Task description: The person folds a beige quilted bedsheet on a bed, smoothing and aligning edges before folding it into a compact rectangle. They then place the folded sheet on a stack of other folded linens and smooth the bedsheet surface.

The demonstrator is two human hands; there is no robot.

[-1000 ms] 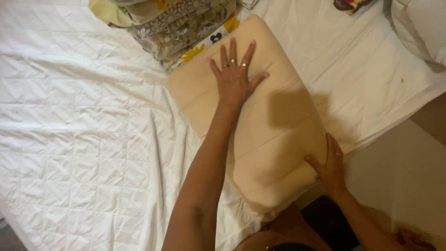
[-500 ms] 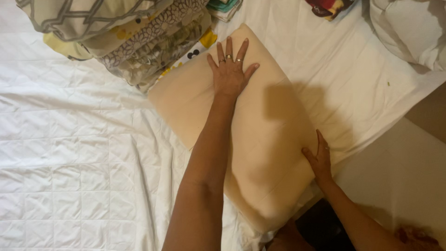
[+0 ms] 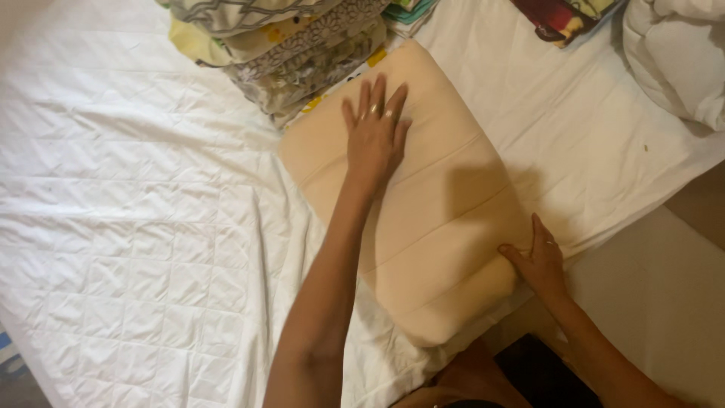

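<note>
A folded cream-coloured blanket (image 3: 445,219) lies on a white quilted bed cover (image 3: 136,227) near the bed's edge. My left hand (image 3: 375,136) rests flat on the blanket's far end, fingers spread, with a ring on one finger. My right hand (image 3: 538,261) presses against the blanket's near right side, fingers together and pointing up. Neither hand grips anything.
A stack of folded patterned linens (image 3: 294,45) sits just beyond the blanket. A white bunched duvet (image 3: 676,53) lies at the far right, and a colourful item (image 3: 566,15) at the top. The bed's edge (image 3: 634,227) runs to the right, with pale floor beyond.
The view shifted, so the blanket now sits lower in the frame. My left hand slid back from the blanket's far edge, fingers drawing closer. My right hand stays on the side.
</note>
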